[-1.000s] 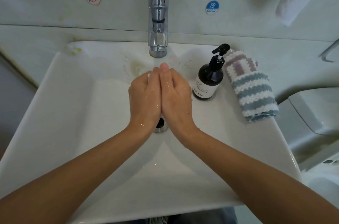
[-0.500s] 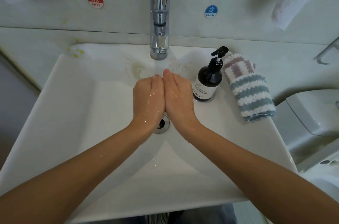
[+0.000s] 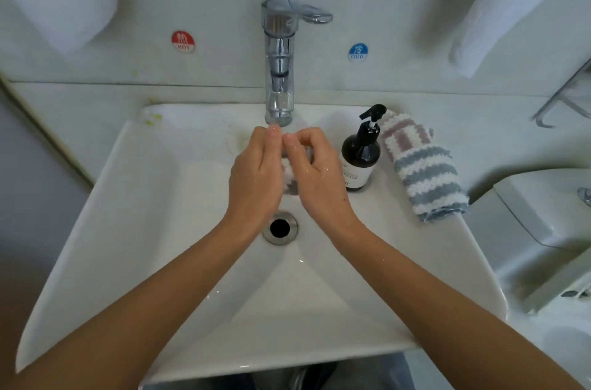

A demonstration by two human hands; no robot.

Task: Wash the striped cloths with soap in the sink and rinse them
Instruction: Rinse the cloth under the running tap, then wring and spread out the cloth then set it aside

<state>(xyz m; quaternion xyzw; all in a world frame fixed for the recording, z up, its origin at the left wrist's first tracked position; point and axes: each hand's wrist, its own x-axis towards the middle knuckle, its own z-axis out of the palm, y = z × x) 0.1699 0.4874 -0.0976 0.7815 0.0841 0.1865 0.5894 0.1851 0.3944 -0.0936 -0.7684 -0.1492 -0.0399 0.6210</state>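
My left hand and my right hand meet under the chrome tap, over the white sink. Both are wet. Between the palms a small wet striped cloth shows, mostly hidden; both hands hold it, and the right hand's fingers curl over its top. A second striped cloth, rolled, in grey-blue, pink and white, lies on the sink's right rim. A dark soap pump bottle stands beside it, right of my right hand. I cannot tell whether water runs.
The drain lies open just below my wrists. Red HOT and blue COLD stickers flank the tap on the wall. White towels hang at the upper right and upper left. A toilet lid sits right of the sink.
My palms, pressed flat together before, have parted at the fingertips, and the right fingers now curl, so the cloth between them shows. The camera has tilted up, showing more wall and the drain.
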